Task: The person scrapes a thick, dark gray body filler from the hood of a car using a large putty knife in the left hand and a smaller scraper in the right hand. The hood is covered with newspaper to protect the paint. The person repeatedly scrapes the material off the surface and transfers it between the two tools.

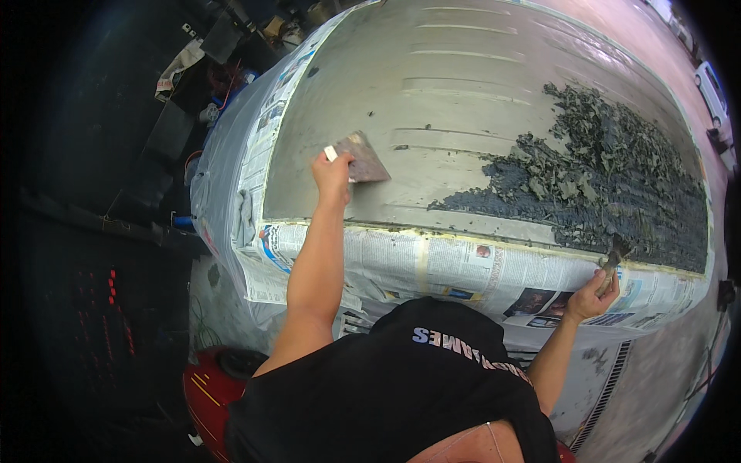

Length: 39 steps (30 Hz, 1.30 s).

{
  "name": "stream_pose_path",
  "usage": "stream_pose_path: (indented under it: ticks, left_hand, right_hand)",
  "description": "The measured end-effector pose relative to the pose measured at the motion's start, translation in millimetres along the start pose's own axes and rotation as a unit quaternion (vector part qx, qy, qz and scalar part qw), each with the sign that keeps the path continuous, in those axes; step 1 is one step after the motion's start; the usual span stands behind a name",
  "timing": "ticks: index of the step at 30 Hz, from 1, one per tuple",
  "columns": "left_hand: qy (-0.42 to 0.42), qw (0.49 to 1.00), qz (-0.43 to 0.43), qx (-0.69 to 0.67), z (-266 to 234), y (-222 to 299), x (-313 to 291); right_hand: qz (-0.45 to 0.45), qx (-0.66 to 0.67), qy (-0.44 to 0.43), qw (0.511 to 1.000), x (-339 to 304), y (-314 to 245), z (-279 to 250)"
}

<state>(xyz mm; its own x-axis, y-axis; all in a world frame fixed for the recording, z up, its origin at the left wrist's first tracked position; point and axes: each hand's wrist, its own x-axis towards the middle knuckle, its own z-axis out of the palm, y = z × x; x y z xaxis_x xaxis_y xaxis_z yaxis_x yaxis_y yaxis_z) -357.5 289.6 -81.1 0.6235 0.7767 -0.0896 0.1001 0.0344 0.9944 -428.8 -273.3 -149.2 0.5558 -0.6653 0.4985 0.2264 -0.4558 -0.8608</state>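
Observation:
My left hand (332,179) is closed round a wide, flat scraper (366,158) with a pale handle end. Its square, stained blade lies against the left part of a ribbed vehicle roof panel (455,116), where the surface is smooth and grey-beige. In my right hand (593,299) is a paintbrush (617,251) with a light handle and dark bristles. The bristles are over the panel's near right edge, next to wrinkled, lifting dark paint (594,170) that covers the right side. A few dark flakes lie scattered on the bare part.
Newspaper (378,258) and tape border the panel, with plastic sheeting (220,166) at the left. A red vehicle or machine (208,393) stands at the lower left. On the floor at the lower right runs a drain grate (610,393). A white vehicle (712,92) is at the far right.

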Motion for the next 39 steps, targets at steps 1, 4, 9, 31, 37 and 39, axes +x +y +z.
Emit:
stream_pose_path:
  ticks: [1,4,9,31,37,39]
  left_hand:
    - [-0.02,0.999,-0.037,-0.029,-1.2,1.5,-10.6]
    - [-0.055,0.994,-0.09,-0.035,-9.4,1.0,-29.0]
    - [-0.056,0.983,-0.129,-0.122,-16.6,9.6,-42.9]
    - [-0.002,0.991,-0.114,-0.076,46.0,29.9,-98.6]
    - [0.096,0.98,-0.113,-0.134,97.4,26.4,-78.8]
    - [0.072,0.983,-0.107,-0.133,89.7,22.7,-70.7]
  right_hand:
    - [0.0,0.002,-0.001,1.0,-0.9,-0.1,0.0]
    - [0.01,-0.002,-0.006,1.0,-1.0,-2.2,0.3]
    - [0.001,0.015,0.003,1.0,-2.6,-7.9,2.8]
    - [0.016,0.003,0.008,1.0,-5.8,1.5,-6.1]
    - [-0.005,0.001,0.007,1.0,-5.3,-8.6,-0.5]
    - [-0.006,0.008,0.009,1.0,-5.0,-9.0,-0.7]
